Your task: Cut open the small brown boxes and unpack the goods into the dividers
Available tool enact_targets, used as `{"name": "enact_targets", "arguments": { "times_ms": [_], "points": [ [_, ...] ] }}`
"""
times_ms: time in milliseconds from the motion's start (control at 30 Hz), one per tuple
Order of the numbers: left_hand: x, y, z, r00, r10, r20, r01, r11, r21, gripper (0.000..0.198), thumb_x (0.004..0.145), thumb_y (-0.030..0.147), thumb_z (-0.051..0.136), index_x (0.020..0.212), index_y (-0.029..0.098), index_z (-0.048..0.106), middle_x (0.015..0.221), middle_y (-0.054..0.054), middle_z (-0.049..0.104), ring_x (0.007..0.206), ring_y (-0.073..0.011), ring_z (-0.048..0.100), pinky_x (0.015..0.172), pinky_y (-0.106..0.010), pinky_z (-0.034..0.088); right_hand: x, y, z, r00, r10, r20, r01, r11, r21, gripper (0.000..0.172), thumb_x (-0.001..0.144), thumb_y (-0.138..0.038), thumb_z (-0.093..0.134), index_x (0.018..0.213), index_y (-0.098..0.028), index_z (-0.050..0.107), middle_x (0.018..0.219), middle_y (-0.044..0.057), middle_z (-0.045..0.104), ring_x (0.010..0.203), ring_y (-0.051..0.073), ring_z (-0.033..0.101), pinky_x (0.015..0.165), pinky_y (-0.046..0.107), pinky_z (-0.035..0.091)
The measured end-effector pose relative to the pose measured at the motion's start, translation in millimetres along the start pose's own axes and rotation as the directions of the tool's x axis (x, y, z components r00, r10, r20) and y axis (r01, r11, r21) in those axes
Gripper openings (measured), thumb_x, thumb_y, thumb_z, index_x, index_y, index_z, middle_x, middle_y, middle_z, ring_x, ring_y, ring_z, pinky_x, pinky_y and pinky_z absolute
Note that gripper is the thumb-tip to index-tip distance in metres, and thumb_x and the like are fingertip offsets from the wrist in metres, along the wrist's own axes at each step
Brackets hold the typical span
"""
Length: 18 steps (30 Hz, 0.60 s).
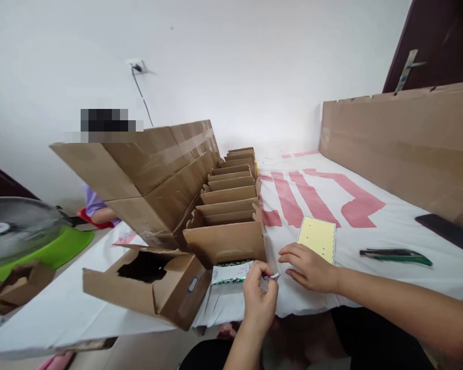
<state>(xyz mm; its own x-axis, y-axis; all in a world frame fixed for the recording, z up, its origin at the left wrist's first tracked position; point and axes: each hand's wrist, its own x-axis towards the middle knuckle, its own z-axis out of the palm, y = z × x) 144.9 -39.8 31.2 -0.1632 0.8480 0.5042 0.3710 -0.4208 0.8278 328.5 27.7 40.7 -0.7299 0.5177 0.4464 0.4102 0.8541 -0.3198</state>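
My left hand [260,293] is closed near the table's front edge, pinching a small white piece [273,276] between thumb and finger; the piece is too small to name. Right behind that hand lies a flat white packet [229,272] with shiny green edges and print, its right end partly covered by my fingers. My right hand [308,267] hovers or rests just to the right, fingers apart and holding nothing. Its wrist and back overlap the lower part of a yellow sheet [317,235] with scalloped edges and small blue marks.
An open cardboard box [181,293] stands left of the packet. Several open boxes [226,241] run in a row toward the wall, beside stacked cardboard [162,174]. A green utility knife [397,256] and a dark phone-like slab [447,232] lie right. A person's purple sleeve [94,205] shows left.
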Motion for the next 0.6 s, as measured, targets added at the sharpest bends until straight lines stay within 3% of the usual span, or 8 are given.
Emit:
{"name": "enact_targets", "arguments": {
  "times_ms": [67,133,300,500,567,600],
  "points": [
    [-7.0,3.3,-11.6,0.985,0.131,-0.111,-0.130,0.991,0.018,0.015,0.073,0.008,0.047,0.074,0.023,0.049,0.073,0.001,0.052,0.071,-0.0157,0.051,0.067,-0.028,0.042,16.3,-17.7,4.9,0.993,-0.101,-0.063,0.104,0.993,0.053,0.030,0.085,-0.014,0.053,0.114,-0.016,0.058,0.118,0.014,0.062,0.111,0.025,0.055,0.097,0.044,0.049],
    [-15.0,6.0,-24.2,0.942,0.263,-0.208,-0.253,0.965,0.070,0.018,0.075,0.006,0.048,0.079,0.024,0.050,0.076,0.000,0.053,0.075,-0.0167,0.053,0.071,-0.031,0.044,35.1,-35.0,10.1,0.977,-0.174,-0.120,0.187,0.976,0.108,0.033,0.087,-0.016,0.053,0.119,-0.016,0.055,0.120,0.014,0.060,0.113,0.024,0.054,0.098,0.043,0.048],
    [-32.5,13.0,-56.6,0.775,0.522,-0.357,-0.450,0.852,0.268,0.030,0.070,0.004,0.053,0.091,0.026,0.053,0.080,0.000,0.056,0.080,-0.0193,0.055,0.076,-0.038,0.047,93.2,-76.4,22.6,0.940,-0.268,-0.209,0.310,0.928,0.205,0.048,0.092,-0.033,0.053,0.134,-0.013,0.042,0.135,0.019,0.050,0.127,0.025,0.047,0.106,0.045,0.042],
    [-27.8,10.9,-102.9,0.531,0.547,-0.647,-0.303,0.836,0.458,0.021,0.068,0.009,0.059,0.080,0.025,0.051,0.071,0.002,0.054,0.083,-0.0223,0.060,0.079,-0.044,0.048,162.1,-110.8,44.1,0.948,-0.237,-0.212,0.301,0.884,0.358,0.066,0.089,-0.047,0.056,0.141,-0.014,0.032,0.143,0.020,0.044,0.136,0.027,0.040,0.112,0.047,0.034],
    [-24.1,1.7,-120.6,0.494,0.515,-0.701,-0.218,0.853,0.474,0.020,0.070,0.011,0.061,0.081,0.024,0.050,0.071,0.003,0.053,0.094,-0.0251,0.064,0.093,-0.051,0.045,176.7,-117.1,53.3,0.965,-0.186,-0.183,0.247,0.877,0.411,0.067,0.089,-0.049,0.057,0.141,-0.015,0.033,0.142,0.019,0.046,0.133,0.027,0.043,0.110,0.047,0.035],
    [-22.8,-3.8,-128.7,0.503,0.484,-0.716,-0.162,0.866,0.472,0.018,0.072,0.012,0.061,0.080,0.024,0.050,0.071,0.004,0.054,0.099,-0.0257,0.065,0.101,-0.055,0.038,181.8,-119.6,57.5,0.971,-0.170,-0.169,0.228,0.873,0.431,0.066,0.089,-0.049,0.056,0.141,-0.015,0.033,0.140,0.018,0.049,0.130,0.027,0.046,0.108,0.046,0.037]
  ]
}}
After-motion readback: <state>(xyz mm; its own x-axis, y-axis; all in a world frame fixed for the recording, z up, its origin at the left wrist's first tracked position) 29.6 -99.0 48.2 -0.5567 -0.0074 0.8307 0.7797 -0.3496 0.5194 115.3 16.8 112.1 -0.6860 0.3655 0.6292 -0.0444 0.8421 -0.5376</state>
